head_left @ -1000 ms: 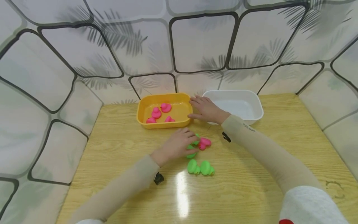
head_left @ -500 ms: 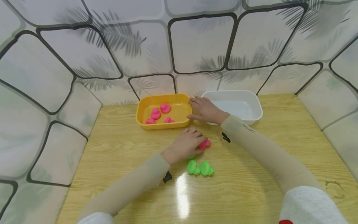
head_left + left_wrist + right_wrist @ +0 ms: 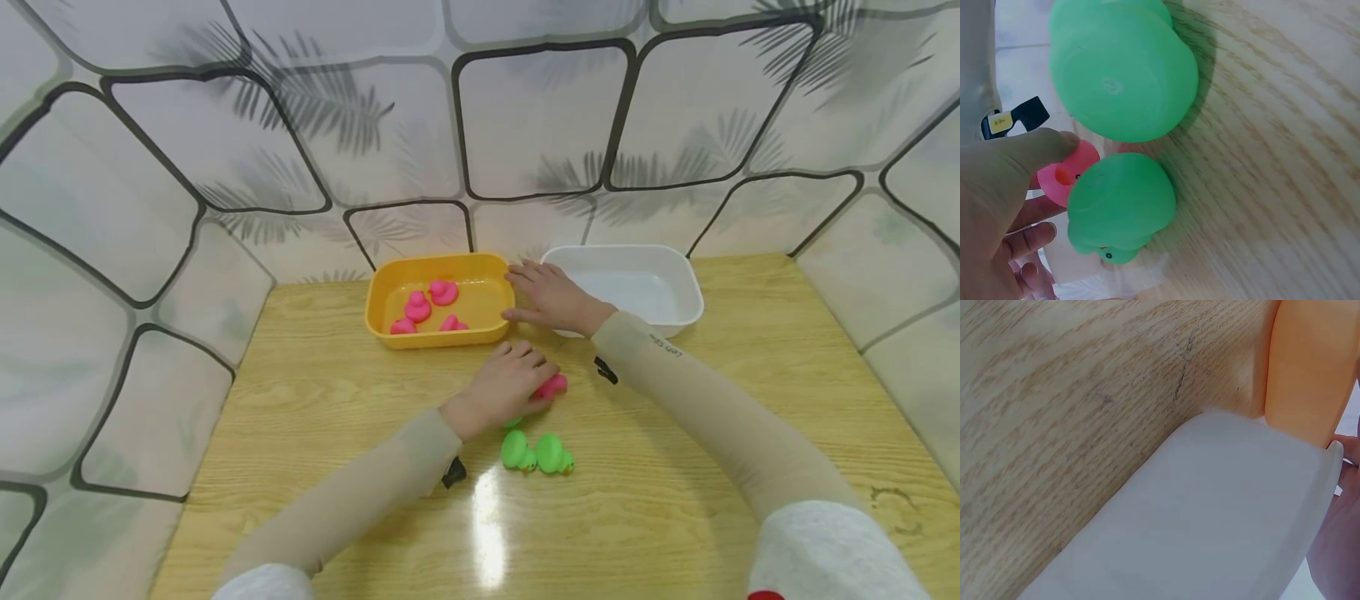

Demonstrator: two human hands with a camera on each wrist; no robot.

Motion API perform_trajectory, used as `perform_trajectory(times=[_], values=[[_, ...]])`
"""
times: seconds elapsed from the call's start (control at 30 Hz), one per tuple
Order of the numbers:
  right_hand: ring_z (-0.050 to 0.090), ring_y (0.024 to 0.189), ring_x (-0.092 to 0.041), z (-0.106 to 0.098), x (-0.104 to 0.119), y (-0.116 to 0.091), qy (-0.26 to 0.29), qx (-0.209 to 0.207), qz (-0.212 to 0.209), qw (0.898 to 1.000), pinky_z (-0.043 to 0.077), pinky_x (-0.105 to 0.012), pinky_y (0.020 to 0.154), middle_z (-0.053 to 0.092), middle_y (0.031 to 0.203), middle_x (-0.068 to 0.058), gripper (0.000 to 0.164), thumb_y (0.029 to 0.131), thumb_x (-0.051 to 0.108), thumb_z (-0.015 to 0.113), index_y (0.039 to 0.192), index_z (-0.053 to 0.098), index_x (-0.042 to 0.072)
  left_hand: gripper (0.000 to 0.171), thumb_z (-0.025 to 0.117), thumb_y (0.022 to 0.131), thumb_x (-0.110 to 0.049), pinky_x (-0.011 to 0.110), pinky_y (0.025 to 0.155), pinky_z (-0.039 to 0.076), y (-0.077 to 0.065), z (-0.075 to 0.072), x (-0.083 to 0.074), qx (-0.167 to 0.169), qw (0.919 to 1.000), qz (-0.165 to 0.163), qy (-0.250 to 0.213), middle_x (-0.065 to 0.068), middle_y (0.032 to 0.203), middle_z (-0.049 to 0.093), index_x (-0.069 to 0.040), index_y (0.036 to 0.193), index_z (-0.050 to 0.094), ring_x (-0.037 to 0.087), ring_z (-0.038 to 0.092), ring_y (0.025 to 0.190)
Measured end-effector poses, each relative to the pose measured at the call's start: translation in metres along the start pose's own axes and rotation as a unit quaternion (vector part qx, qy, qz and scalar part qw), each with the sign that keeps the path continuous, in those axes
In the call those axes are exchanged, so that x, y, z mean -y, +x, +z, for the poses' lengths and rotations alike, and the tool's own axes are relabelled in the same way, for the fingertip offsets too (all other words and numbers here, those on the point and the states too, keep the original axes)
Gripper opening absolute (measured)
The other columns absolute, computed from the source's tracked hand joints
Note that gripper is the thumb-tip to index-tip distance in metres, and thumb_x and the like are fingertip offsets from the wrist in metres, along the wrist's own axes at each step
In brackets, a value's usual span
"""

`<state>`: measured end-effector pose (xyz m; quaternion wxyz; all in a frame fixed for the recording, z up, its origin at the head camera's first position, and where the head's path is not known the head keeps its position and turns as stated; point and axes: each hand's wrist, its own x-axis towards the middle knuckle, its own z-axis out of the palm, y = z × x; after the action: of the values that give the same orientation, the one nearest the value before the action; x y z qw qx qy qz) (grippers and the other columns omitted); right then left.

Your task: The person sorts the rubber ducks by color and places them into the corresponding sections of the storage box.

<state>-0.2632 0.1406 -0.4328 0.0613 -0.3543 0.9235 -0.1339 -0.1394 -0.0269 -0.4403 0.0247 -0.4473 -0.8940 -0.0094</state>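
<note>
My left hand (image 3: 501, 390) pinches a pink rubber duck (image 3: 557, 385) on the table, thumb on one side and fingers on the other; the left wrist view shows its pink head (image 3: 1052, 187). Right beside it is a green duck (image 3: 1124, 200), mostly hidden by the hand in the head view. Two more green ducks, one left (image 3: 515, 450) and one right (image 3: 552, 455), lie nearer the front. My right hand (image 3: 553, 297) stretches across the white tub's left end, fingertips at the right rim of the yellow tub (image 3: 442, 340).
Several pink ducks (image 3: 417, 307) lie in the yellow tub. The white tub (image 3: 637, 292) stands to its right, a small gap between them. Behind both rises a patterned wall (image 3: 540, 117), and side panels flank the wooden table (image 3: 337, 400).
My left hand has moved right, from over the green ducks to the pink duck, and now grips it. My right hand stays at the yellow tub's rim.
</note>
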Motion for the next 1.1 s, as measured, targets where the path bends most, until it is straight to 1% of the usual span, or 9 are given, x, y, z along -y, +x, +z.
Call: perform_trajectory(times=[0.13,0.33,0.47,0.63,0.77,0.87,0.93,1.03,1.1], values=[[0.018,0.157,-0.042,-0.001,0.001,-0.001,0.001,0.004,0.005,1.000,0.016,-0.061,0.124,0.033,0.166,-0.021,0.078,0.104,0.051,0.058,0.158,0.037,-0.001,0.041,0.070,0.099,-0.045,0.034,0.095,0.043,-0.002,-0.003,-0.002,-0.010,0.9999,0.000,-0.004,-0.004,0.120,0.072,-0.020,0.131,0.070,0.019,0.056,0.112],[0.018,0.157,-0.042,0.000,0.000,0.000,0.003,0.006,0.004,1.000,0.014,-0.060,0.125,0.032,0.167,-0.021,0.079,0.104,0.052,0.058,0.159,0.037,-0.001,0.042,0.072,0.098,-0.040,0.042,0.105,0.045,-0.010,-0.015,-0.005,-0.019,0.9983,-0.015,-0.054,0.001,0.124,0.071,-0.017,0.133,0.069,0.024,0.058,0.122],[0.019,0.157,-0.043,-0.001,0.000,0.000,0.002,0.001,0.002,1.000,0.015,-0.060,0.125,0.033,0.166,-0.021,0.079,0.104,0.052,0.059,0.158,0.038,-0.001,0.040,0.073,0.098,-0.038,0.044,0.105,0.046,-0.019,-0.022,-0.001,-0.028,0.9969,-0.026,-0.069,0.002,0.124,0.071,-0.016,0.132,0.068,0.026,0.058,0.122],[0.020,0.156,-0.043,-0.003,0.001,0.000,0.008,-0.002,0.001,1.000,0.015,-0.060,0.125,0.034,0.165,-0.021,0.078,0.104,0.050,0.060,0.158,0.038,-0.001,0.042,0.076,0.096,-0.034,0.047,0.107,0.045,-0.034,-0.032,0.011,-0.029,0.9950,-0.048,-0.083,0.005,0.126,0.070,-0.014,0.132,0.067,0.028,0.058,0.120],[0.020,0.156,-0.043,-0.004,0.002,0.000,0.008,-0.003,0.000,1.000,0.015,-0.060,0.125,0.035,0.165,-0.021,0.077,0.104,0.050,0.060,0.158,0.039,-0.001,0.042,0.076,0.096,-0.033,0.047,0.106,0.045,-0.043,-0.040,0.025,-0.033,0.9939,-0.072,-0.078,0.006,0.126,0.070,-0.014,0.133,0.067,0.028,0.058,0.114],[0.020,0.156,-0.043,-0.004,0.002,0.000,0.006,-0.002,-0.001,1.000,0.015,-0.059,0.125,0.034,0.165,-0.022,0.077,0.104,0.050,0.060,0.158,0.039,-0.001,0.043,0.076,0.096,-0.034,0.046,0.101,0.046,-0.049,-0.046,0.035,-0.041,0.9927,-0.090,-0.070,0.006,0.123,0.071,-0.014,0.133,0.068,0.027,0.058,0.111],[0.019,0.157,-0.043,-0.003,0.002,0.000,0.005,0.000,-0.001,1.000,0.015,-0.059,0.125,0.034,0.166,-0.022,0.077,0.104,0.050,0.059,0.158,0.038,-0.001,0.043,0.078,0.095,-0.033,0.047,0.099,0.048,-0.052,-0.049,0.043,-0.056,0.9920,-0.095,-0.061,0.007,0.121,0.071,-0.013,0.131,0.068,0.029,0.060,0.111],[0.019,0.157,-0.043,-0.002,0.001,0.000,0.005,0.004,-0.001,1.000,0.015,-0.060,0.125,0.032,0.166,-0.022,0.078,0.104,0.051,0.059,0.159,0.037,-0.001,0.042,0.079,0.093,-0.031,0.049,0.099,0.049,-0.057,-0.054,0.054,-0.073,0.9907,-0.105,-0.046,0.008,0.118,0.072,-0.013,0.129,0.069,0.030,0.062,0.112],[0.018,0.157,-0.043,-0.002,0.001,0.000,0.005,0.007,-0.002,1.000,0.015,-0.060,0.125,0.032,0.167,-0.022,0.079,0.104,0.051,0.059,0.159,0.037,-0.001,0.041,0.080,0.092,-0.029,0.052,0.102,0.048,-0.059,-0.056,0.061,-0.083,0.9897,-0.109,-0.042,0.009,0.118,0.072,-0.011,0.128,0.069,0.032,0.063,0.113]])
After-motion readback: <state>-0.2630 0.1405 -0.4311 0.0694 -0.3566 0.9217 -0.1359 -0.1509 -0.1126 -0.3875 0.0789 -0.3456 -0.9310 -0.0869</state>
